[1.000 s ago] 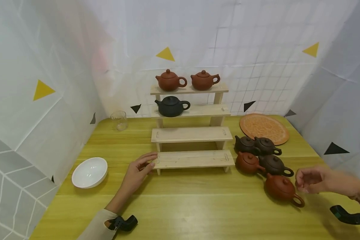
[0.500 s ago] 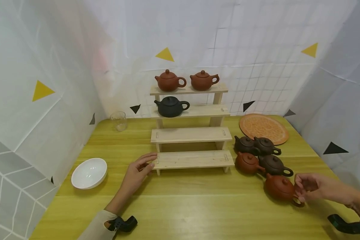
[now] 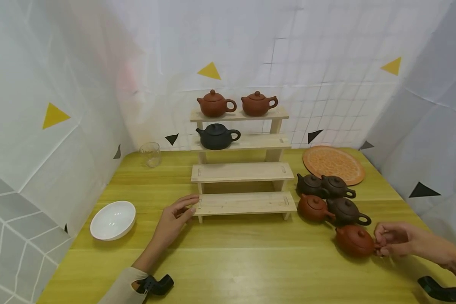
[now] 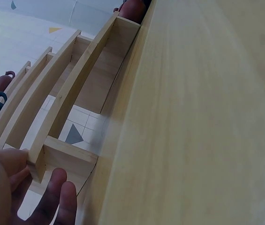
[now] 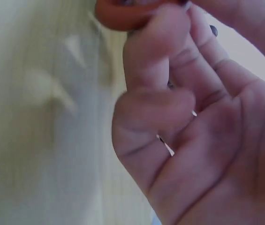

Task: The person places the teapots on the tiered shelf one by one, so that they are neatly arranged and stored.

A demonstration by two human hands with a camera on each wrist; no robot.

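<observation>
On the right of the table, my right hand [image 3: 397,239] pinches the looped handle of a reddish-brown clay teapot [image 3: 354,240]. In the right wrist view part of that handle [image 5: 123,16] shows at the fingertips, while the body is out of sight. My left hand [image 3: 178,213] holds the left end of the lowest shelf of a stepped wooden stand [image 3: 245,203], thumb at the board's front corner, fingers curled around the end. Close behind the held teapot sit another reddish-brown teapot [image 3: 313,208] and several dark brown teapots [image 3: 346,210].
Two reddish-brown teapots [image 3: 214,104] stand on the top shelf, a black teapot [image 3: 216,137] one step lower. An orange round mat [image 3: 333,162] lies at the back right. A white bowl [image 3: 113,220] and a glass cup [image 3: 150,154] are on the left.
My right hand has moved down and in to the front teapot and taken its handle between thumb and fingers. The teapot's handle has swung slightly upward in view. The left hand stays put.
</observation>
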